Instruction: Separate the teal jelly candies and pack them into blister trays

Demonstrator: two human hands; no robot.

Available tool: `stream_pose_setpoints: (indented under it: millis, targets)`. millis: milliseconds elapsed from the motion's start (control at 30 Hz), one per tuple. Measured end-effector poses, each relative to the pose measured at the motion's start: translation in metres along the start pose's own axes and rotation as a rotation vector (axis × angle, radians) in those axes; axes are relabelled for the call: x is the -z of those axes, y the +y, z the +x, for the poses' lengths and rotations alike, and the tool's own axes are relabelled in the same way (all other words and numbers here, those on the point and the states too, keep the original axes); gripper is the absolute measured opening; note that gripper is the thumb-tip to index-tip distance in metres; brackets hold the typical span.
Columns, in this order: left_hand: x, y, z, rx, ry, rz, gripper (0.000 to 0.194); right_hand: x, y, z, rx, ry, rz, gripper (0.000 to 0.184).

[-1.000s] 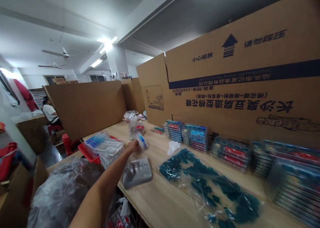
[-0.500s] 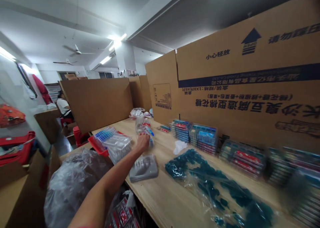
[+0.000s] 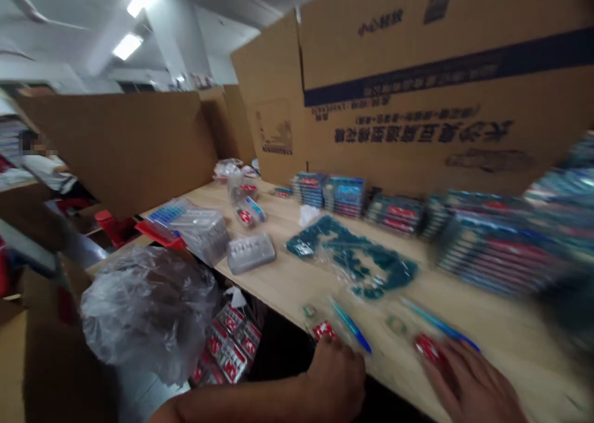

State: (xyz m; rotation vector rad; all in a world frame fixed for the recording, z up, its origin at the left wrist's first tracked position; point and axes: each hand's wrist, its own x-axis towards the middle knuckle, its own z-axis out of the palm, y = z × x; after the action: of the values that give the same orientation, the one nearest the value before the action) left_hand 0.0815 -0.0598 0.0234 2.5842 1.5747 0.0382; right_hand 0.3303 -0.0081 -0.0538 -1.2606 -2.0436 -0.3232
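Head-worn view, forward and down over table [image 3: 290, 290]

Left hand [image 3: 338, 370] and right hand [image 3: 477, 383] each touch a red packet [image 3: 325, 330].

On the light wooden table [image 3: 288, 287] in my camera, the clear plastic bag of dark green pieces [image 3: 387, 265] lies behind two clear plastic packs with blue sticks [image 3: 351, 326], before the tall brown cardboard box [image 3: 408, 95]. Left of the bag I see the grey plastic tray [image 3: 250, 254].

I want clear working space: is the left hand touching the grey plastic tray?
Apart: the head view shows bare wooden tabletop between the left hand and the grey plastic tray.
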Motion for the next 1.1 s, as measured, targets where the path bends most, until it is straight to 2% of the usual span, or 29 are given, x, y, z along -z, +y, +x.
stream_pose_setpoints:
  millis: [100,200,267,367,400,467,533,600,700,800,900,1000,1100]
  targets:
    - [0.001,0.03,0.022,0.034,-0.075,-0.125,0.016,0.016,-0.01,0.02,-0.097,-0.057,-0.057,0.037]
    - [0.017,0.039,0.041,0.005,-0.032,-0.228,0.017,0.034,-0.016,0.033,-0.155,-0.056,-0.032,0.032]
    - [0.026,0.027,0.045,-0.047,0.084,-0.301,0.017,0.046,-0.027,0.036,-0.149,-0.04,0.021,0.029]
    - [0.03,-0.015,0.041,-0.048,0.326,-0.313,0.026,0.052,-0.054,0.034,-0.095,-0.099,0.137,0.028]
    - [0.028,-0.031,0.039,-0.042,0.359,-0.297,0.025,0.05,-0.064,0.033,-0.077,-0.141,0.175,0.028]
    - [0.019,-0.056,0.035,-0.065,0.341,-0.325,0.02,0.044,-0.079,0.03,-0.05,-0.218,0.234,0.027]
    - [0.009,-0.068,0.03,-0.106,0.316,-0.372,0.019,0.039,-0.084,0.028,-0.035,-0.253,0.273,0.025]
    - [0.001,-0.065,0.026,-0.142,0.315,-0.395,0.021,0.039,-0.082,0.027,-0.034,-0.259,0.306,0.023]
    - [-0.005,-0.047,0.024,-0.172,0.31,-0.405,0.021,0.047,-0.069,0.028,-0.086,-0.275,0.346,0.019]
    - [-0.005,-0.035,0.027,-0.176,0.301,-0.44,0.031,0.054,-0.057,0.029,-0.14,-0.271,0.366,0.019]
    - [-0.004,-0.04,0.03,-0.236,0.227,-0.498,0.039,0.053,-0.052,0.028,-0.157,-0.258,0.39,0.02]
    - [0.001,-0.051,0.031,-0.331,0.153,-0.519,0.023,0.051,-0.054,0.024,-0.174,-0.243,0.391,0.021]
    - [0.004,-0.055,0.029,-0.378,0.143,-0.467,0.02,0.053,-0.054,0.022,-0.167,-0.238,0.372,0.019]
